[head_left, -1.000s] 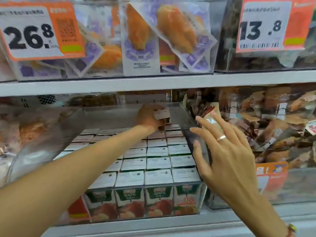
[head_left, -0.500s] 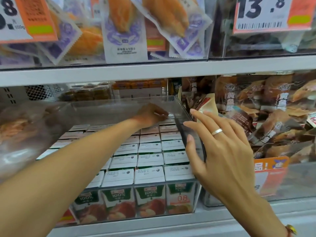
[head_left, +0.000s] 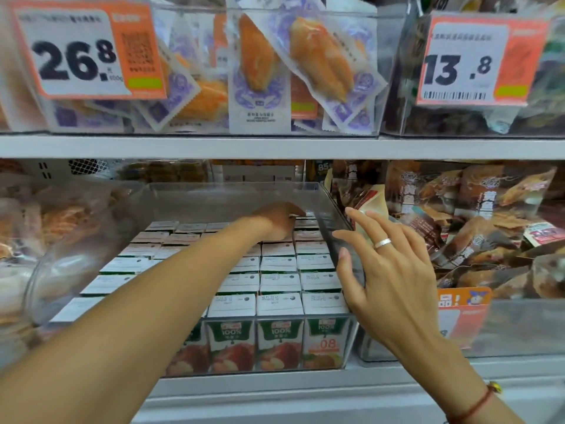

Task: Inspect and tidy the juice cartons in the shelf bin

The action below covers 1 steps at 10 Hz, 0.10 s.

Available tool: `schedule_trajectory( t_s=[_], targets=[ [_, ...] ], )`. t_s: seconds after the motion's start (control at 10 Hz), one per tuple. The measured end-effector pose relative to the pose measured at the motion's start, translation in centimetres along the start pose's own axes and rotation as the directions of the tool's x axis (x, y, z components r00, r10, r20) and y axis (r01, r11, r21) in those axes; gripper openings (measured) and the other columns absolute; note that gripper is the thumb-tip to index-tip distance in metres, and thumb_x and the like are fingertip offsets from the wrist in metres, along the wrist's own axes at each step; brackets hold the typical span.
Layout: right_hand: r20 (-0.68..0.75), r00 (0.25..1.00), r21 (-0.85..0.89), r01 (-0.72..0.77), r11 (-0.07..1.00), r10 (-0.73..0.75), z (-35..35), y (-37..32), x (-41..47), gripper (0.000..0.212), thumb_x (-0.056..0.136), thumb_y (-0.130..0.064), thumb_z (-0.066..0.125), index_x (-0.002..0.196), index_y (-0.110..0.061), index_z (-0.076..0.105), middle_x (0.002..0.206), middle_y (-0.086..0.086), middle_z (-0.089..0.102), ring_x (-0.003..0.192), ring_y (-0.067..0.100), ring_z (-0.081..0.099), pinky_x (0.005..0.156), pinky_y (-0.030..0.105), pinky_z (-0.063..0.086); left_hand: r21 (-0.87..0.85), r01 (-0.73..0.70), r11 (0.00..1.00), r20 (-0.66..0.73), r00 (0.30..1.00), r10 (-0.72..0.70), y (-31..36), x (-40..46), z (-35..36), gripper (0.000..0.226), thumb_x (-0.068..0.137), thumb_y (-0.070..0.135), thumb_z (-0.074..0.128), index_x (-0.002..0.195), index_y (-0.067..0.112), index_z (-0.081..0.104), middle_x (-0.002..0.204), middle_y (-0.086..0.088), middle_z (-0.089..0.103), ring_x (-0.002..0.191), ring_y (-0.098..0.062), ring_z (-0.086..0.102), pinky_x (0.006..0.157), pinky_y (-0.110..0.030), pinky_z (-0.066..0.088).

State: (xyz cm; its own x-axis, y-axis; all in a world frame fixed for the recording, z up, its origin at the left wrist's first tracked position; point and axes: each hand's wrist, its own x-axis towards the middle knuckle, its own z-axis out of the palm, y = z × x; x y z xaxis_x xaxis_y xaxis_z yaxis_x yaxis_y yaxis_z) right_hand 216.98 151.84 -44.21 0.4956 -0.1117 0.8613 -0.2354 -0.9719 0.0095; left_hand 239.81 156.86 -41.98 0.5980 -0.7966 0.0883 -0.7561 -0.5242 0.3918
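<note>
We face a shop shelf (head_left: pixel 275 146) of pale grey metal, with a clear shelf bin (head_left: pixel 342 228) on the level below it as our landmark. Above the bin, transparent boxes hold purple-and-white snack packets (head_left: pixel 260 87), and two orange price tags (head_left: pixel 88 50) hang on their fronts. To the right of the bin lie brown snack bags (head_left: pixel 489 209) behind another clear front. Inside the bin, the juice cartons (head_left: pixel 279 304) stand upright in tight rows, white tops up, their green and red fronts showing through the bin's front wall. Our left hand (head_left: pixel 279 220) reaches deep to the bin's back right corner, fingers curled down onto the rear cartons; whether it pinches one we cannot tell. Our right hand (head_left: pixel 394 270), wearing a ring (head_left: pixel 382 243), hovers at the bin's right wall with fingers spread and straight, the thumb near the rim, gripping nothing.
</note>
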Motion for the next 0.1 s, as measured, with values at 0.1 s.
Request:
schedule_trajectory(
  t_s=[0.1],
  targets=[
    [0.104, 0.995, -0.041, -0.001, 0.999, 0.005, -0.76, -0.17, 0.21, 0.035, 0.090, -0.031, 0.045, 0.108, -0.016, 0.070, 0.131, 0.003, 0.062, 0.124, 0.026, 0.055, 0.106, 0.039, 0.031, -0.038, 0.023, 0.999, -0.009, 1.000, -0.024, 1.48, -2.71, -0.77, 0.040, 0.101, 0.017, 0.047, 0.141, 0.022, 0.048, 0.145, -0.006, 0.047, 0.127, -0.025, 0.050, 0.101, -0.032, 0.041]
  ],
)
